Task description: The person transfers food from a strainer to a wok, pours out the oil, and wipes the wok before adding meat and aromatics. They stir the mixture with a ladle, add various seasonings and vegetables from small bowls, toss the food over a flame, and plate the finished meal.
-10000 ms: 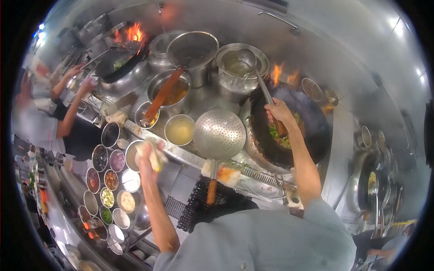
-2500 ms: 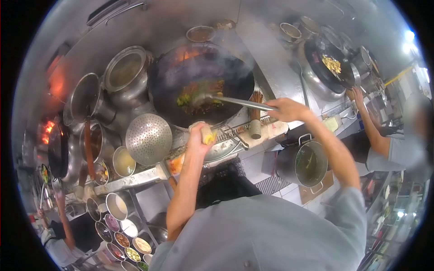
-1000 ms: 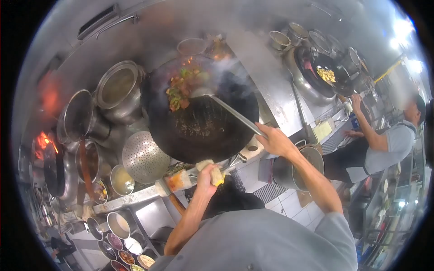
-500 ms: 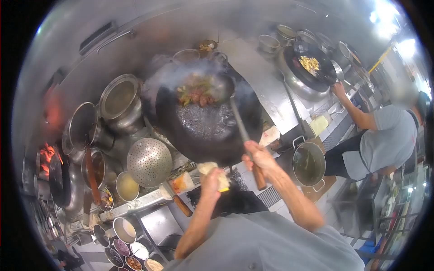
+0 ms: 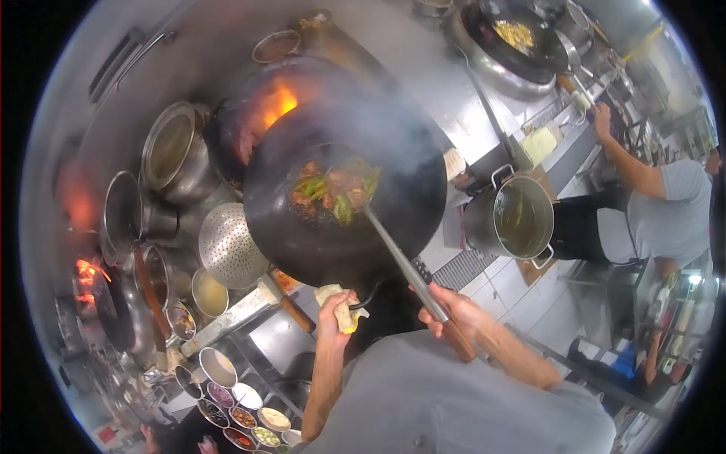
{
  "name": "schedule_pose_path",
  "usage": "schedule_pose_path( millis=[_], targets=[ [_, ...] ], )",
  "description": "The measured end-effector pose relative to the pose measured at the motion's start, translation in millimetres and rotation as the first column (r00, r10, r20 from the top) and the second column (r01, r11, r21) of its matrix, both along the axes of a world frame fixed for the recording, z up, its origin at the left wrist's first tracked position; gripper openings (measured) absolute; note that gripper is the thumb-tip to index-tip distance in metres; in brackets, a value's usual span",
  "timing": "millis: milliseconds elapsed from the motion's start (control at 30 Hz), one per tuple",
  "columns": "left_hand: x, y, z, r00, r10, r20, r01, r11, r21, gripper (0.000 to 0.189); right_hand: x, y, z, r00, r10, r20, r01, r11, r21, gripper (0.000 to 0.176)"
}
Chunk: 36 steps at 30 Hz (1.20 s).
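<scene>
The bowl of my ladle is buried in the stir-fry, so I see only its steel shaft and wooden grip, and smoke blurs the far right side of my wok. The stir-fry, green pieces and browned chunks, lies around the middle of that wok. My right hand has its fingers curled around the ladle where wood meets steel. My left hand is clenched on a folded cloth at the near rim, beside a dark loop handle; the cloth hides where that handle ends, so I cannot tell whether I grip it too. I count three woks: mine, an upper-right wok holding yellow food and cut by the top edge, and a left-hand wok whose contents are hidden from me. Flames show in two places, beyond my wok and far left. There is one perforated skimmer and one two-handled stockpot. Of the ingredient bowls at lower left I make out at least nine, the lowest cut off. One co-worker stands at right, partly lost in the dark border.
</scene>
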State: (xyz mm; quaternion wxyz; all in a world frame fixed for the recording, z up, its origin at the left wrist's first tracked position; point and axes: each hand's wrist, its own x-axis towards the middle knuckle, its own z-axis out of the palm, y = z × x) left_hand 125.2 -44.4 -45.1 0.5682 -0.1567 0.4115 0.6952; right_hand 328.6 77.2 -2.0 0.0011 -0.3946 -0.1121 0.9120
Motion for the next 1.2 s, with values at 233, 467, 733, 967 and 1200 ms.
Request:
schedule_pose_path(
  millis=[233, 467, 733, 967, 1200],
  targets=[
    [0, -7, -4, 0.988, -0.146, -0.049, 0.134, 0.972, -0.196, 0.022, -58, 83, -179, 0.551, 0.113, 0.827, -0.626, -0.598, 0.500, 0.040],
    [-8, -12, 4, 0.992, -0.087, -0.094, 0.051, 0.940, -0.337, 0.023, -86, 145, -241, 0.280, -0.087, 0.956, -0.589, -0.802, 0.099, 0.036],
    [-11, -3, 9, 0.976, -0.217, 0.007, 0.210, 0.935, -0.286, 0.028, -57, 112, -243, 0.814, 0.039, 0.579, -0.578, -0.044, 0.815, 0.059],
    [-1, 1, 17, 0.964, -0.216, -0.156, 0.167, 0.946, -0.278, 0.027, -4, 100, -134, 0.913, 0.409, 0.004, -0.364, 0.809, 0.462, 0.046],
    [2, -3, 13, 0.961, -0.149, -0.231, 0.105, 0.976, -0.192, 0.022, -17, 1, -64, 0.932, 0.020, -0.361, -0.005, 0.999, 0.043, 0.038]
  ],
)
